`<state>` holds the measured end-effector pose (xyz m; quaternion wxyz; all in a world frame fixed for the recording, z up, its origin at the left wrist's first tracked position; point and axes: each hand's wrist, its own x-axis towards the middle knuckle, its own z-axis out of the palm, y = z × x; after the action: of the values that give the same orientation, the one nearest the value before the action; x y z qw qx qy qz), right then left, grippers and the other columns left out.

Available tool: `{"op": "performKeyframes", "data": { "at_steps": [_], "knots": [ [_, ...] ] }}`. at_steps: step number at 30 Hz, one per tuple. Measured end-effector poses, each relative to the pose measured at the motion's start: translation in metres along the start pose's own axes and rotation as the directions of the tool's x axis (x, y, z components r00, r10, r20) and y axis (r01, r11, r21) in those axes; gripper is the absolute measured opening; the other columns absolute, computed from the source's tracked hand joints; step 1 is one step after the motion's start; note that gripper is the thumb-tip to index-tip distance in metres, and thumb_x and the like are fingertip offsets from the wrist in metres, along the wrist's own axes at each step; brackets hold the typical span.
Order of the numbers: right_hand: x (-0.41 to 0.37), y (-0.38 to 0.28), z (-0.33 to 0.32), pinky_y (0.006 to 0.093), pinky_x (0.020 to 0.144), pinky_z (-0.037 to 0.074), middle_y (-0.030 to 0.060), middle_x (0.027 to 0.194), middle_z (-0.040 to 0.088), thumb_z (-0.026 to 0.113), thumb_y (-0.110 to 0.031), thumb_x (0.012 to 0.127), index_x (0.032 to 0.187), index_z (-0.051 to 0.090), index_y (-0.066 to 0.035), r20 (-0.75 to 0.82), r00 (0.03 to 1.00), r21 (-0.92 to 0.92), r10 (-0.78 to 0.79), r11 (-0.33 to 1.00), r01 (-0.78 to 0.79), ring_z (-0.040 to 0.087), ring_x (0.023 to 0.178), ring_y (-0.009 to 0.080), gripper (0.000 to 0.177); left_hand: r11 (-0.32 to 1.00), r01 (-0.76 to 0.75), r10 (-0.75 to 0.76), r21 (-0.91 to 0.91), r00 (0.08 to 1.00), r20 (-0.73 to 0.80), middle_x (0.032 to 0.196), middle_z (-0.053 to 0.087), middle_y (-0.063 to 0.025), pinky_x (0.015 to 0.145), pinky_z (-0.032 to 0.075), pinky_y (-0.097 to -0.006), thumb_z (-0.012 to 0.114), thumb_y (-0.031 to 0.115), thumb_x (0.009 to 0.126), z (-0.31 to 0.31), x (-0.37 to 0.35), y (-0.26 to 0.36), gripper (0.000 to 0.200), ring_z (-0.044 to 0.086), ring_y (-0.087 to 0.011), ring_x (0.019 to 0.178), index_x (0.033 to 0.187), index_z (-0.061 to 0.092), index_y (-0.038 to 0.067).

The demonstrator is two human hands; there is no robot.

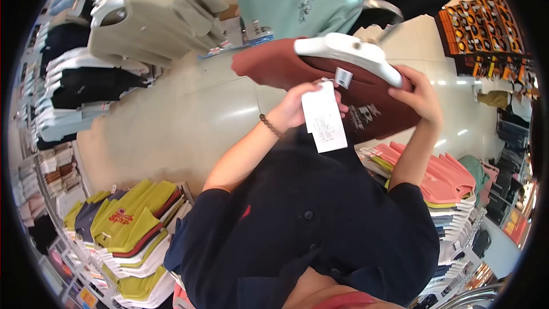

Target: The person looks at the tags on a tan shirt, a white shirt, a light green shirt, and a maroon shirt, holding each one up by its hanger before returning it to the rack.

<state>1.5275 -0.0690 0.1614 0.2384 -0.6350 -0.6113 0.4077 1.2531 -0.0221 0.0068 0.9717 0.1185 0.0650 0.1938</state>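
Note:
A reddish-brown shirt (274,64) with a small print hangs on a white hanger (349,48). My right hand (420,94) is closed round the shirt's shoulder at the hanger's right end. My left hand (294,106), with a beaded bracelet (271,126) at the wrist, pinches a white paper tag (324,117) near its top edge. The tag hangs in front of the shirt, small print facing me. Part of my left hand's fingers is hidden behind the tag. A small white neck label (343,78) shows inside the collar.
A mint green shirt (294,0) hangs ahead. Beige shirts (154,26) hang on a rack at the upper left. Folded-over yellow-green shirts (128,214) are at lower left, pink shirts (443,174) at lower right. An orange display (480,26) stands at the upper right.

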Motion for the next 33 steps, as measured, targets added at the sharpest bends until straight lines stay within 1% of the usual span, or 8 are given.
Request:
{"op": "performKeyframes", "data": {
  "at_steps": [4,8,11,13,23,29,31,33],
  "knots": [
    [0.08,-0.005,0.041,0.0285,0.087,0.049,0.009,0.1,0.07,0.072,-0.008,0.08,0.12,0.063,0.006,0.197,0.969,0.107,-0.15,0.986,0.131,0.061,0.094,0.0137,0.044,0.961,-0.147,0.129,-0.235,0.988,-0.087,0.108,0.06,-0.0155,0.094,0.049,-0.0527,0.036,0.065,0.096,-0.006,-0.027,0.011,0.073,0.062,-0.0335,0.098,0.125,0.055,0.0],
    [0.129,-0.008,0.075,0.0267,0.088,0.047,0.0055,0.104,0.068,0.071,-0.006,0.081,0.125,0.061,0.006,0.35,0.921,0.189,-0.173,0.976,0.111,0.059,0.096,0.0106,0.046,0.917,-0.288,0.275,-0.274,0.958,-0.085,0.101,0.06,-0.0153,0.091,0.051,-0.0502,0.037,0.065,0.096,-0.004,-0.047,0.022,0.074,0.06,-0.0296,0.089,0.124,0.055,0.0],
    [0.145,-0.009,0.088,0.0264,0.089,0.048,0.0057,0.106,0.068,0.07,-0.005,0.081,0.125,0.06,0.007,0.428,0.881,0.237,-0.201,0.966,0.105,0.06,0.098,0.0107,0.047,0.916,-0.282,0.243,-0.285,0.956,-0.166,0.097,0.06,-0.0146,0.088,0.051,-0.0503,0.04,0.064,0.096,-0.003,-0.055,0.033,0.071,0.059,-0.0291,0.087,0.123,0.056,0.0],
    [0.144,-0.014,0.089,0.0258,0.089,0.048,0.006,0.107,0.068,0.07,-0.005,0.081,0.125,0.059,0.008,0.421,0.873,0.266,-0.245,0.954,0.139,0.06,0.097,0.01,0.047,0.9,-0.31,0.239,-0.305,0.938,-0.25,0.094,0.059,-0.0143,0.087,0.052,-0.0514,0.042,0.062,0.096,-0.004,-0.058,0.038,0.07,0.059,-0.0294,0.086,0.122,0.056,-0.001],
    [0.146,0.003,0.075,0.0261,0.09,0.049,0.007,0.109,0.068,0.072,-0.004,0.079,0.125,0.059,0.009,0.396,0.887,0.382,-0.237,0.921,0.076,0.061,0.098,0.0104,0.049,0.912,-0.274,0.193,-0.306,0.943,-0.27,0.09,0.061,-0.015,0.086,0.051,-0.0527,0.04,0.062,0.097,0.007,-0.043,0.043,0.07,0.06,-0.0294,0.08,0.116,0.06,-0.002],
    [0.14,0.007,0.075,0.026,0.088,0.049,0.0056,0.105,0.069,0.071,-0.005,0.08,0.124,0.062,0.007,0.345,0.907,0.41,-0.241,0.908,0.085,0.061,0.094,0.0105,0.046,0.916,-0.342,0.294,-0.208,0.927,-0.232,0.11,0.065,-0.0212,0.094,0.05,-0.0516,0.038,0.057,0.099,-0.012,-0.035,0.033,0.068,0.065,-0.0353,0.098,0.124,0.058,-0.002],
    [0.135,0.005,0.075,0.0264,0.089,0.049,0.0063,0.106,0.07,0.072,-0.005,0.08,0.125,0.061,0.006,0.333,0.921,0.433,-0.203,0.9,0.043,0.062,0.095,0.0111,0.047,0.91,-0.405,0.411,0.089,0.856,-0.314,0.134,0.056,-0.0242,0.107,0.044,-0.0499,0.043,0.053,0.1,-0.018,-0.036,0.025,0.065,0.057,-0.0371,0.122,0.133,0.053,-0.002],
    [0.135,0.011,0.073,0.0266,0.089,0.049,0.0065,0.106,0.07,0.072,-0.005,0.08,0.125,0.061,0.006,0.333,0.918,0.427,-0.215,0.903,0.056,0.062,0.096,0.0114,0.048,0.881,-0.444,0.473,0.163,0.829,-0.3,0.14,0.052,-0.0234,0.11,0.041,-0.0485,0.044,0.048,0.101,-0.054,-0.041,0.007,0.061,0.053,-0.036,0.127,0.134,0.053,-0.003]
  ]
}}
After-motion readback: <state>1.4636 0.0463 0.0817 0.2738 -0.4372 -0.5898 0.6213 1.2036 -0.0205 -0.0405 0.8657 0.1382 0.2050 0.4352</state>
